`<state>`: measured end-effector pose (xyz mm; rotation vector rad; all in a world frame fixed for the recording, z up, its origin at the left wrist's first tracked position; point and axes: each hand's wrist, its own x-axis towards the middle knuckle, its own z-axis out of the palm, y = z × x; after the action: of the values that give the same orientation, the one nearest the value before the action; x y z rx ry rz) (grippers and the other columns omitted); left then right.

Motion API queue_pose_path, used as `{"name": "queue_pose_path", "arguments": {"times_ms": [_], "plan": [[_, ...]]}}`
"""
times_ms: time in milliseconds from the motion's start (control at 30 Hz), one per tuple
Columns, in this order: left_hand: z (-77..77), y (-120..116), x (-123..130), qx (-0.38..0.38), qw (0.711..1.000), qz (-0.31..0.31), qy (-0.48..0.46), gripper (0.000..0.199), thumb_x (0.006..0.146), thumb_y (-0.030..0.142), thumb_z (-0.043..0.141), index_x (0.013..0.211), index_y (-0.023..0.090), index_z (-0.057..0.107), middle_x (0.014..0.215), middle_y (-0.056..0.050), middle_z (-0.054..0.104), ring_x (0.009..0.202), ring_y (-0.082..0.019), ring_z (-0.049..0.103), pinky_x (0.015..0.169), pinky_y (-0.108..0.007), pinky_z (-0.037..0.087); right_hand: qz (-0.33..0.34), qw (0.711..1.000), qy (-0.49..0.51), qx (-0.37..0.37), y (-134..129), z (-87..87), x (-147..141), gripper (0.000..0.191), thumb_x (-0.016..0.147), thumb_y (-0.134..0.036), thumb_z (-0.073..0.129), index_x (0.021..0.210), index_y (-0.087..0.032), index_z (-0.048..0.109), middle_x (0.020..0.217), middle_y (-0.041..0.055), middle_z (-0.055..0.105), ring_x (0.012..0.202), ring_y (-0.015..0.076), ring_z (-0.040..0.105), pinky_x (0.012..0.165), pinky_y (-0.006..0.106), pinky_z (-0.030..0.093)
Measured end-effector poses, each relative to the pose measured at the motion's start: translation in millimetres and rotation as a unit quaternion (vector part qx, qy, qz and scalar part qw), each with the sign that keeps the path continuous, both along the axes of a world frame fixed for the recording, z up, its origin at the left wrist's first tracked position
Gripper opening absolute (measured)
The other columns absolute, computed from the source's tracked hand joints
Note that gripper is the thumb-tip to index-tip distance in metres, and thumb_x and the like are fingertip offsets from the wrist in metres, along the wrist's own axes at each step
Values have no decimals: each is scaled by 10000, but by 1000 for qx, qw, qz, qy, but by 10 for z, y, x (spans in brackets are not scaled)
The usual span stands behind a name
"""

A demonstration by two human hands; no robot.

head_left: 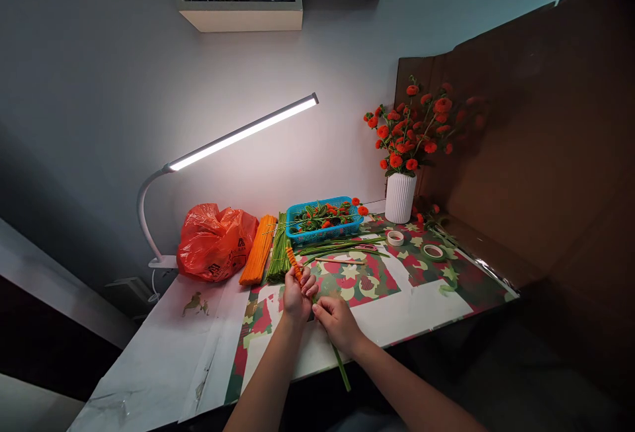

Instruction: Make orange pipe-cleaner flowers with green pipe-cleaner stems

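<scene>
My left hand (299,294) is closed around an orange wound chenille stem (292,260), whose ridged upper end pokes out above the fingers. Just to its right, my right hand (340,325) pinches green chenille stems (342,371) that hang down past the table's front edge. The two hands nearly touch. How the orange piece joins the green stems is hidden by the fingers. Beyond the hands lie loose green stems (342,247) and a thin wooden stick (340,261). Bundles of straight orange stems (258,250) and green stems (278,253) lie to the left.
A blue basket (325,235) holds leafy stems and orange flowers. Farther right stand a white vase (401,197) of orange flowers, a white tape roll (395,238) and a green tape roll (433,253). An orange plastic bag (215,243) sits left, beside a lit lamp (243,133).
</scene>
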<state>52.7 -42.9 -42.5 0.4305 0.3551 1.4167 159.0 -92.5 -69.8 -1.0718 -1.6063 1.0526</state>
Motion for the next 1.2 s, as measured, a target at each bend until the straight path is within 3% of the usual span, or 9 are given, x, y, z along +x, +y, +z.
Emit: {"name": "queue_pose_path", "arguments": {"times_ms": [167, 433, 600, 800, 1000, 1200], "plan": [[6, -18, 54, -22, 999, -24, 13, 308, 891, 331, 439, 632, 182, 362, 484, 89, 292, 313, -28, 247, 301, -138, 184, -18, 999, 41, -1, 35, -36, -9, 316, 833, -351, 452, 574, -173, 480, 558, -18, 496, 550, 113, 427, 546, 225, 317], [-3, -35, 78, -3, 1000, -23, 8, 233, 889, 316, 455, 702, 185, 411, 486, 94, 309, 311, -31, 261, 306, -142, 191, -23, 997, 71, -12, 65, -76, -28, 297, 830, -359, 454, 603, -171, 492, 576, -4, 517, 566, 124, 451, 547, 228, 351], [15, -46, 105, -18, 999, -45, 13, 292, 896, 347, 434, 660, 181, 399, 453, 93, 292, 296, -32, 263, 302, -149, 189, -21, 996, 89, -19, 70, -79, -40, 283, 828, -361, 463, 637, -163, 530, 602, 3, 546, 589, 129, 469, 549, 224, 358], [11, -24, 78, -18, 1000, -24, 4, 262, 913, 308, 391, 689, 179, 434, 457, 84, 325, 299, -41, 275, 309, -153, 189, -11, 993, 114, -38, 81, -70, -28, 308, 817, -376, 479, 602, -161, 532, 561, -11, 505, 546, 117, 443, 530, 226, 340], [38, 11, -59, 9, 999, 43, -15, 233, 921, 249, 351, 737, 174, 473, 473, 75, 354, 312, -42, 310, 321, -147, 193, 19, 998, 52, -36, 43, -43, 22, 263, 780, -305, 515, 572, -154, 571, 493, -45, 416, 499, 93, 358, 494, 225, 255], [40, 11, -68, 10, 999, 46, -14, 251, 945, 288, 353, 756, 175, 474, 479, 79, 344, 312, -39, 296, 316, -141, 185, 11, 999, 28, -24, 25, -37, 23, 234, 785, -272, 488, 588, -160, 550, 511, -48, 417, 517, 95, 366, 506, 223, 259]]}}
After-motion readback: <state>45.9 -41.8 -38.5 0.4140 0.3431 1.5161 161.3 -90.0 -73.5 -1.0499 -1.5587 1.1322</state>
